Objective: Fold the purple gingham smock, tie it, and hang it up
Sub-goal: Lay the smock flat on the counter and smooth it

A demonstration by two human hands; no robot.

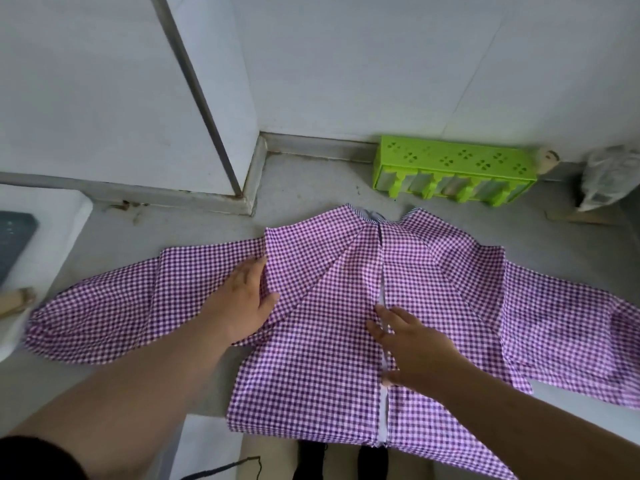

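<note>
The purple gingham smock [322, 341] lies spread flat on the grey counter [311, 181], back opening upward, both sleeves stretched out to the sides and its hem hanging over the front edge. My left hand [242, 299] rests flat on the cloth near the left shoulder, fingers against a fold there. My right hand [412, 344] lies flat with spread fingers along the centre slit, pressing the fabric down.
A green plastic rack [453, 174] lies by the back wall. A crumpled plastic bag [609, 178] sits at the far right. A white basin edge [52, 237] with a dark object is at the left. A white wall corner juts out behind.
</note>
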